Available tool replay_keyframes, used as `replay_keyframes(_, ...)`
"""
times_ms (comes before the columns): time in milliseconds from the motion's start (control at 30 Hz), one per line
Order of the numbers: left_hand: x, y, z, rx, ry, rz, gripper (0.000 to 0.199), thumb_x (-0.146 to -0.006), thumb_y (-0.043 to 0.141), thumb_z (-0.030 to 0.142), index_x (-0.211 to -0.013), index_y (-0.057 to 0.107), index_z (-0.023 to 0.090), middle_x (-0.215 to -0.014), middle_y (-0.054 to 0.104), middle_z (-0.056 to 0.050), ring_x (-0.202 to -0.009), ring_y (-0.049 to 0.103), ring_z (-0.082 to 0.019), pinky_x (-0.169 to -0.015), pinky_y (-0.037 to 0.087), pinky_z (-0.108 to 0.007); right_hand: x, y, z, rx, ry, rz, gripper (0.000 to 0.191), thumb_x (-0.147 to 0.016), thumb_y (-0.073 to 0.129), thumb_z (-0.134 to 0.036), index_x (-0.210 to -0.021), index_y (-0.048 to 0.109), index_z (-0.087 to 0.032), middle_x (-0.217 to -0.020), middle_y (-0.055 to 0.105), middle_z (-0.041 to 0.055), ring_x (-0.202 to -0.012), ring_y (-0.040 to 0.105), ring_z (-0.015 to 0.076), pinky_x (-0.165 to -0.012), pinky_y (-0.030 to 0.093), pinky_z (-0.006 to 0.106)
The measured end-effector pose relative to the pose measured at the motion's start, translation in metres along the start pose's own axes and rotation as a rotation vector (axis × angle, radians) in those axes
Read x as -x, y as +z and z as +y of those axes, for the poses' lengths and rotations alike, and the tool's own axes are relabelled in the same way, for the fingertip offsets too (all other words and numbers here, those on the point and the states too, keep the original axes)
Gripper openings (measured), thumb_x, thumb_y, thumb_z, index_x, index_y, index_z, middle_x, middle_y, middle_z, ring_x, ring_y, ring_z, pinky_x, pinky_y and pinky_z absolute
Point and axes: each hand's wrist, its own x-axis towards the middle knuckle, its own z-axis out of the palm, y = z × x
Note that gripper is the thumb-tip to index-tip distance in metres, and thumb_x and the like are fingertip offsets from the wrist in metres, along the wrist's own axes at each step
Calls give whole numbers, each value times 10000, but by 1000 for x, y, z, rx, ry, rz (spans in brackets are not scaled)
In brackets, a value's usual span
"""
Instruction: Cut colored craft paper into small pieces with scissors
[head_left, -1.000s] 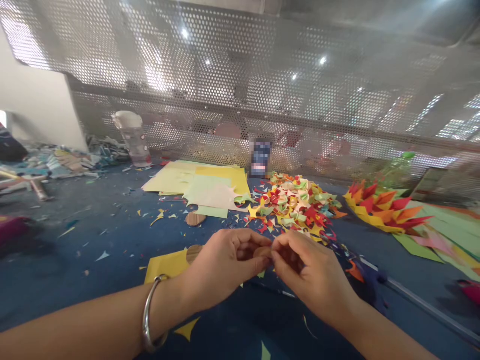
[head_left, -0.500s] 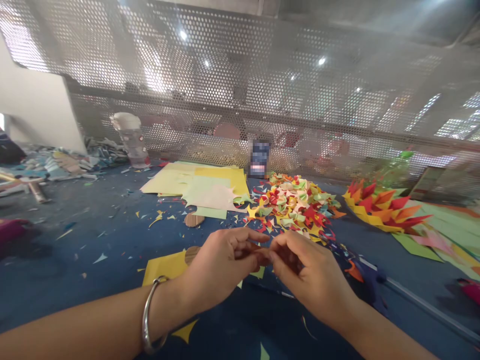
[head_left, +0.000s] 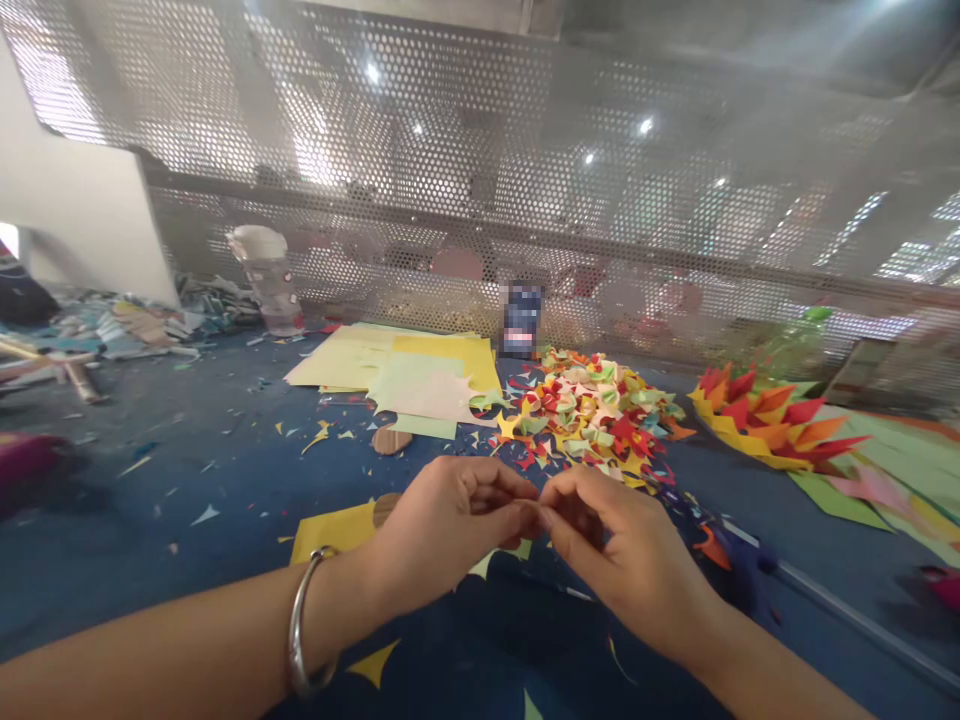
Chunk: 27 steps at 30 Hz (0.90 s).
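Note:
My left hand, with a silver bangle at the wrist, is closed in a pinch at the centre front. Its fingertips meet those of my right hand, also pinched. Whatever lies between the fingertips is too small or hidden to make out. Behind the hands is a heap of colourful paper cut-outs. A yellow paper sheet lies under and beside my left wrist, with a wooden disc partly hidden by that hand. A second wooden disc lies farther back.
Stacked paper sheets lie at the back, near a clear bottle. A red, orange and yellow paper piece sits at the right. A blue glue gun lies beside my right forearm. A perforated metal screen stands behind.
The whole view has shifted very slightly. Both hands remain together at the fingertips, with only small finger movements.

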Motion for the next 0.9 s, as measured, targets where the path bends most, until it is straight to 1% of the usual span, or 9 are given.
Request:
replay_keyframes(67, 1, -3, -3, -171, 25, -7, 167, -817, 605, 324, -841, 669, 172, -782, 712, -37, -744, 661, -158, -674, 508, -268, 0, 0, 0, -7, 16, -14, 103, -887, 533, -256, -805, 569, -204, -641, 540, -33, -537, 493, 102, -502, 394, 227)
replay_keyframes(133, 2, -5, -4, -292, 53, -1, 182, -841, 560, 336, -820, 660, 187, -760, 707, -28, -715, 654, -156, -645, 497, -266, -1, -1, 0, -23, 35, -35, 109, -889, 531, -267, -808, 568, -204, -635, 535, -34, -538, 494, 105, -496, 390, 226)
replay_keyframes(300, 4, -3, 0, -430, 135, 49, 192, -868, 492, 314, -837, 640, 197, -748, 703, -11, -672, 630, -131, -604, 460, -243, -3, 0, -1, -41, 45, -68, 144, -892, 525, -284, -779, 561, -204, -596, 499, -46, -506, 460, 100, -469, 369, 219)
replay_keyframes(433, 7, 0, 4, -569, 180, 73, 173, -842, 502, 282, -820, 655, 203, -712, 697, 3, -618, 597, -117, -555, 415, -231, -2, 2, -1, 4, 21, -55, 131, -859, 524, -218, -728, 524, -204, -588, 473, -51, -504, 437, 98, -468, 352, 218)
replay_keyframes(533, 8, 1, 4, -662, 206, 95, 141, -806, 530, 275, -774, 643, 196, -644, 656, 13, -558, 546, -106, -506, 364, -223, -1, 3, -2, 37, 2, -52, 126, -810, 525, -166, -699, 481, -207, -576, 450, -58, -501, 428, 98, -467, 341, 217)
replay_keyframes(700, 9, 4, 5, -699, 206, 72, 35, -710, 575, 222, -710, 592, 191, -583, 574, 42, -522, 476, -91, -473, 307, -207, 2, 8, -3, 95, -16, -73, 118, -754, 529, -130, -694, 465, -209, -586, 447, -59, -513, 432, 101, -480, 335, 218)
replay_keyframes(900, 9, 2, 6, -639, 159, 61, 79, -694, 574, 248, -657, 540, 188, -536, 490, 60, -499, 392, -82, -443, 273, -196, 2, 9, -2, 65, -15, -88, 121, -735, 533, -129, -685, 459, -210, -584, 447, -61, -507, 428, 96, -473, 334, 214)
